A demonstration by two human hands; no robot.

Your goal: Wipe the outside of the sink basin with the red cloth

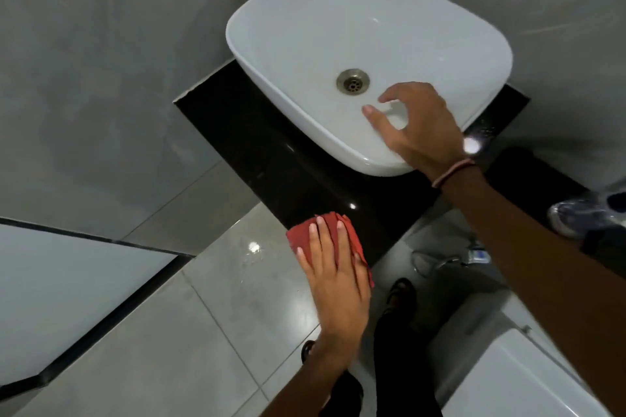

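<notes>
A white rounded sink basin with a metal drain sits on a black counter. The folded red cloth lies at the counter's near corner, below and left of the basin. My left hand lies flat on the cloth with fingers stretched out, pressing it against the counter edge. My right hand rests on the basin's near rim, fingers spread and curled into the bowl, holding nothing. The cloth does not touch the basin.
Grey tiled walls rise behind and to the left. Pale floor tiles spread below, where my feet show. A white fixture stands at bottom right. A metal hose fitting hangs under the counter; a clear item sits at the right edge.
</notes>
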